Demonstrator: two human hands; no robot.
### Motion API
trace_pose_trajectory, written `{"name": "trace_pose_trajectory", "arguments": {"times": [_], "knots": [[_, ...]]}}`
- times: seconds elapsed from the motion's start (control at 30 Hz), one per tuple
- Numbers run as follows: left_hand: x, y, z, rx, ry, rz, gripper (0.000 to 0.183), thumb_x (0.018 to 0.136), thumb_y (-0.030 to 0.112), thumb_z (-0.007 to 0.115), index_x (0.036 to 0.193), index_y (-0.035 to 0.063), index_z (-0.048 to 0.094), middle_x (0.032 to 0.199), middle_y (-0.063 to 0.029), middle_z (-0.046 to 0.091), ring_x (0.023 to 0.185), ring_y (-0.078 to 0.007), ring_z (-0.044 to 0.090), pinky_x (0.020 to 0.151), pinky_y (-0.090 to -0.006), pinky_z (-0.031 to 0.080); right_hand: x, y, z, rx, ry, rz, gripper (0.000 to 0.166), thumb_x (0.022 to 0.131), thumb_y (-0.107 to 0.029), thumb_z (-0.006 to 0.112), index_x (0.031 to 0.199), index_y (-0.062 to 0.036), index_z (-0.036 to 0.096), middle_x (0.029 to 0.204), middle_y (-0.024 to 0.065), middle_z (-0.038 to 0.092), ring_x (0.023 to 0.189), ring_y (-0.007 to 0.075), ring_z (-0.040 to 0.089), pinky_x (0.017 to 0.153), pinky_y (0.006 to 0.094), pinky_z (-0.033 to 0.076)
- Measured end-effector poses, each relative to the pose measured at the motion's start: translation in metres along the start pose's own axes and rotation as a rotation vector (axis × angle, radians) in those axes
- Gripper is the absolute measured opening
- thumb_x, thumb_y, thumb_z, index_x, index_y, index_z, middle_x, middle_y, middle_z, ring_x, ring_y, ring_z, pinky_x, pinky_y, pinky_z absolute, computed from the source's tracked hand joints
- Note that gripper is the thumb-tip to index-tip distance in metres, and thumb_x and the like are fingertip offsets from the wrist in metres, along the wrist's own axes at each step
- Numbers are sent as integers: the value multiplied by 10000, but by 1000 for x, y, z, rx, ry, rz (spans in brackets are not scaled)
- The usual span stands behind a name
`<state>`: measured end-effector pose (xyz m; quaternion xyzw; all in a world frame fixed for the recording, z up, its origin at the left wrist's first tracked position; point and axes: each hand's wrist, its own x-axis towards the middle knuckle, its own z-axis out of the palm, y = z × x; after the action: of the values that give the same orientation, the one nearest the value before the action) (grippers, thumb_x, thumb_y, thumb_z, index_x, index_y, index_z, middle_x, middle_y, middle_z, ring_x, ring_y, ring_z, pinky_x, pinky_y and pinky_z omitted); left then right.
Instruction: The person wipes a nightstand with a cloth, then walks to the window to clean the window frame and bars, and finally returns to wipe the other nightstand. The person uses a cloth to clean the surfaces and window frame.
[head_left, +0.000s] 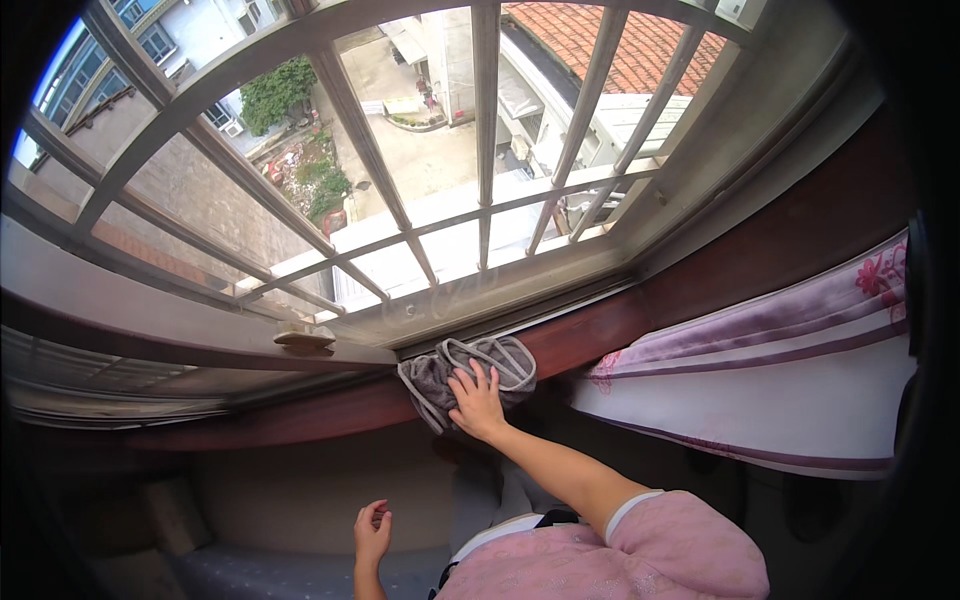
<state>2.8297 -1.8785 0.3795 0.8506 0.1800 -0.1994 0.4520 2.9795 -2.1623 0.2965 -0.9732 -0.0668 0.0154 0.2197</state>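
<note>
My right hand (478, 405) presses down on a bunched grey towelling cloth (517, 365) with lighter edging, its fingers spread over the folds. The cloth lies across the reddish-brown wooden window sill (592, 335), against the sliding window's track (555, 309), and one part hangs over the inner edge. My left hand (373, 531) hovers low, away from the sill, with loosely bent fingers and nothing in it.
Metal security bars (486, 112) span the window opening. A sliding window frame (187, 322) with a handle or latch (304, 339) stands at the left. A white and purple curtain (757, 382) with floral decoration hangs to the right. Below lies a dotted grey-blue fabric surface (300, 574).
</note>
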Motion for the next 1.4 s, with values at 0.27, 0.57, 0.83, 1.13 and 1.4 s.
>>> {"name": "trace_pose_trajectory", "arguments": {"times": [0.27,0.57,0.83,1.13,1.4], "knots": [[3,-41,26,9,-114,-103,240,820,87,612,1058,50,612,933,-63,602,814,-142,609,718,-278,508,-44,235,-106,-120,187,484,593,650,-26,567,1203,-239,546,1442,56,262,1372,275,166,1049,630,82],[-44,-93,39,-178,-89,-252,269,830,118,613,1089,46,596,888,-38,614,750,-122,608,665,-246,496,-14,123,-69,-136,-11,727,995,635,-482,643,1416,-67,187,1483,204,2,1353,446,-30,978,708,43],[-45,-75,41,-94,-112,-184,266,827,138,606,1079,52,605,952,-80,619,807,-167,620,689,-282,515,10,-81,10,-116,-306,91,855,720,-360,677,1415,-138,232,1433,209,147,1320,506,38,912,765,90],[-41,-76,40,-42,-145,-153,264,824,152,603,1072,64,615,938,-81,624,797,-176,623,704,-302,515,10,-28,23,-254,-196,-399,562,848,-168,469,1374,-307,329,1390,56,346,1331,313,217,1016,600,178],[-19,-96,46,9,-161,-126,282,816,169,611,1079,67,612,918,-73,634,776,-166,620,705,-298,507,-37,117,-73,-217,5,41,523,640,-16,607,1089,-283,576,1189,42,467,1145,301,396,945,492,320]]}}
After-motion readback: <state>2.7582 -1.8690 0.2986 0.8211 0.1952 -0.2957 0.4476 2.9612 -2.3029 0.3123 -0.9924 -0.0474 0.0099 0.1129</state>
